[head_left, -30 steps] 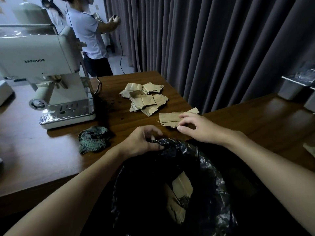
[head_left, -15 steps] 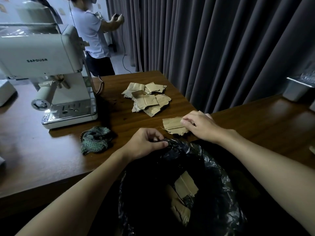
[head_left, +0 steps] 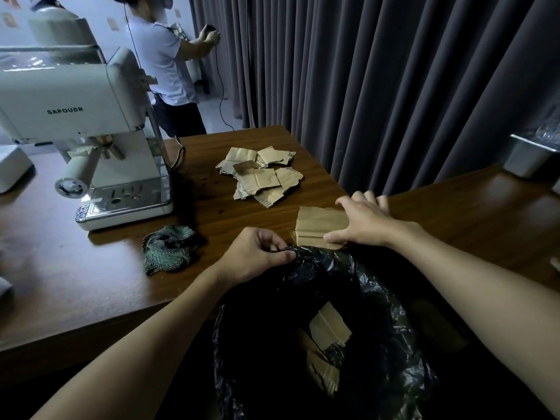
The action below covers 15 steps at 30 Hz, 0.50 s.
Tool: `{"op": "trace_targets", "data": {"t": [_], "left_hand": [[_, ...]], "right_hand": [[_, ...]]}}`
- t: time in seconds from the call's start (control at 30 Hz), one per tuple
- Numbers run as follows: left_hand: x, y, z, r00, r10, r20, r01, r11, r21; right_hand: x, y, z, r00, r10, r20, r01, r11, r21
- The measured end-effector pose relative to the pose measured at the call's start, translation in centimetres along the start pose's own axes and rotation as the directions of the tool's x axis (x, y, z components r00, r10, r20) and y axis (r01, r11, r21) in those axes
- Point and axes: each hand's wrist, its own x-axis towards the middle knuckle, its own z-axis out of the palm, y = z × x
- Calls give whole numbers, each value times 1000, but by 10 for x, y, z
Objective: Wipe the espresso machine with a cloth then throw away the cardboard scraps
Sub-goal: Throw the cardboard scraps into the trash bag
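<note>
Disposal underway: right hand (head_left: 368, 221), fingers now spread flat, has slid cardboard scrap (head_left: 318, 221) to near edge of table (head_left: 91, 268), touching bin bag (head_left: 378, 298) rim pinched by left hand (head_left: 257, 256); scrap pile (head_left: 260, 177) waits toward far edge.

Dim room, daylight from far left, wide-angle edge bending, soft focus

Legible marking: one. The brand name SAPOUDR is printed in dark capital letters on the front face of the upper housing of the espresso machine (head_left: 100, 95), above the brew group. Small notes (head_left: 9, 20) on the wall behind the espresso machine are too blurred to read. Marks on the drip tray (head_left: 121, 196) at its base cannot be read.
</note>
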Motion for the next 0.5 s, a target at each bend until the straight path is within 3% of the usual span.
{"op": "trace_targets", "data": {"t": [0.1, 0.17, 0.23, 0.3, 0.37, 0.43, 0.5], "left_hand": [[-1, 1, 0, 1000, 0, -15, 0, 1000, 5], [-3, 2, 0, 1000, -3, -12, 3, 1000, -2], [-5, 4, -1, 1000, -4, -15, 4, 1000, 2], [-8, 5, -2, 999, -8, -37, 9, 1000, 10], [-12, 5, -3, 998, -14, -63, 14, 1000, -1], [-16, 7, -7, 996, -30, -84, 30, 1000, -7], [-20, 9, -10, 995, -48, -85, 49, 999, 4]], "right_hand": [[-1, 5, -2, 995, 56, -80, -34, 969, 246], [-5, 6, -8, 991, 90, -101, -34, 888, 458], [-11, 6, -18, 987, 75, -141, 17, 831, 556], [-20, 5, -29, 983, 22, -183, 97, 782, 615], [-30, 5, -41, 984, -53, -171, 163, 667, 727], [-42, 3, -52, 979, -175, -109, 186, 524, 831], [-51, 0, -58, 944, -331, -1, 163, 462, 872]]}}
